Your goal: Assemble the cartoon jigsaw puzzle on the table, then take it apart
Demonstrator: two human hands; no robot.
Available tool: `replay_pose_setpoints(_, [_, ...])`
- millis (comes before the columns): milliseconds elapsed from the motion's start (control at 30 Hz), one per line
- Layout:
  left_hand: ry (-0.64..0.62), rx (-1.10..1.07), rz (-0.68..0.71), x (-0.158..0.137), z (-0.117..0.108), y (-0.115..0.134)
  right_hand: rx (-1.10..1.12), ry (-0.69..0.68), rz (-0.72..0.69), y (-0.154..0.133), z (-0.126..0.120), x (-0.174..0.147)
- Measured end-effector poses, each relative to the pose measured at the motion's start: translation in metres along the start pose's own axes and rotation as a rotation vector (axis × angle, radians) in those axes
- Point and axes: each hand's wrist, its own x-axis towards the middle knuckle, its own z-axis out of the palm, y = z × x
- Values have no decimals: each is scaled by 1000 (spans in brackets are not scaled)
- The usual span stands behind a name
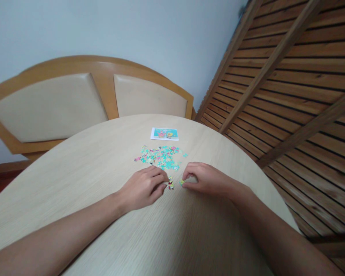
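Note:
Low over the table, my right hand pinches a small yellow-green puzzle piece between thumb and fingertips. A narrow gap separates it from a small cluster of puzzle pieces, yellow with dark and red parts, which appear joined. My left hand is closed at the left edge of this cluster, its thumb and index fingertip against it. Just beyond both hands lies a loose pile of puzzle pieces, mostly turquoise with some pink, yellow and white.
Behind the pile lies a picture card with a pink and a yellow cartoon figure on turquoise. Everything rests on a round pale wooden table. A cushioned chair back stands beyond it, and a slatted wooden panel leans in at right.

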Motion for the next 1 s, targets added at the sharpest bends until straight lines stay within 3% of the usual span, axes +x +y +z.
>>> replay_pose_setpoints(367, [-13, 2, -13, 0, 1, -1, -17, -33, 41, -4, -7, -5])
replay_pose_setpoints(633, [-10, 2, -12, 0, 1, -1, 28, -64, -5, -4, -1, -2])
replay_pose_setpoints(767, [-6, 0, 13, 0, 1, -1, 77, -81, -96, -4, -1, 0])
replay_pose_setpoints(867, [-5, -2, 25, 0, 1, -1, 83, -56, -137, -4, -1, 0])
replay_pose_setpoints(1000, [-5, 1, 27, 0, 1, -2, 42, 10, -67, -4, -2, -1])
